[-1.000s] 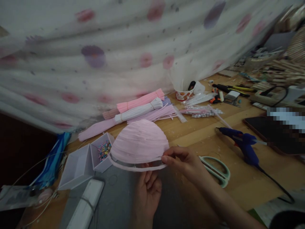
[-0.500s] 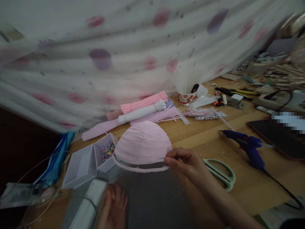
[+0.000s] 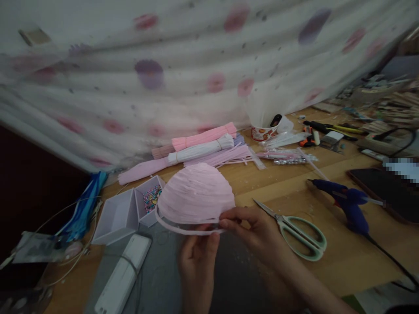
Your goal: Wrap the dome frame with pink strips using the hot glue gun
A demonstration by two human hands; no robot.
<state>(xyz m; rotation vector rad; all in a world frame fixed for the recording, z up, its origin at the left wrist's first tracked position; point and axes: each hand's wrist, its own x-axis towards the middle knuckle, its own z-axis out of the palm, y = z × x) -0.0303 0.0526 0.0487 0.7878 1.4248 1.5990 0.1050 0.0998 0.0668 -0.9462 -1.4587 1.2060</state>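
Note:
A pale pink shell-shaped craft piece (image 3: 196, 194), built from rows of soft-looking strips, is held up above the grey mat. Along its lower edge curves a pale pink strip (image 3: 170, 227), with a narrow gap between it and the body. My right hand (image 3: 252, 222) pinches the piece at its lower right corner, between thumb and fingertips. From below, my left hand (image 3: 198, 261) grips the strip near that corner, its thumb in front and its fingers partly hidden behind. Green-handled scissors (image 3: 301, 235) lie on the table just right of my right hand.
A blue glue gun (image 3: 347, 203) and a dark phone (image 3: 379, 189) lie at the right. White boxes (image 3: 114, 216), one with coloured beads (image 3: 152, 198), stand at the left, with a white power strip (image 3: 126, 272) nearer me. Bundled stems (image 3: 203, 146) lie behind, by a paper cup (image 3: 263, 133).
My left hand has risen from beside the power strip, moved right and taken hold of the strip's lower edge. My right hand keeps its pinch. The view has shifted slightly.

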